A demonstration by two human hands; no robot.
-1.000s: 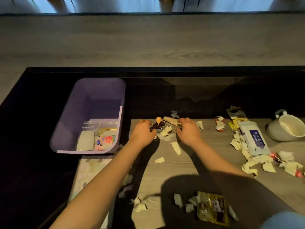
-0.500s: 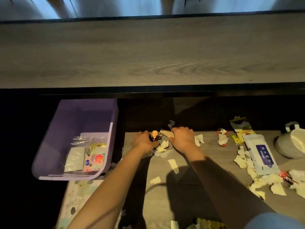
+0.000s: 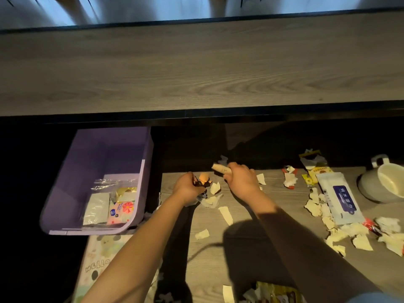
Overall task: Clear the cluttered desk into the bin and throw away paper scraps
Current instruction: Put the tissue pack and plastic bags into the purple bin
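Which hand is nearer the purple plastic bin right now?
Left. The left hand, gripping a small orange-headed figurine, is just right of the purple plastic bin; the right hand, holding a tan cylinder, is farther right, beyond the left hand.

The grey wood-grain surface [image 3: 284, 200] looks matt and faintly ridged, the purple rectangular plastic bin [image 3: 105, 154] smooth with a dull sheen, the torn cream paper scraps [image 3: 226, 215] matt and rough-edged, the white plastic-film wipes pack [image 3: 341, 200] glossy, and the clear crinkled plastic bag [image 3: 102, 184] in the bin shiny.
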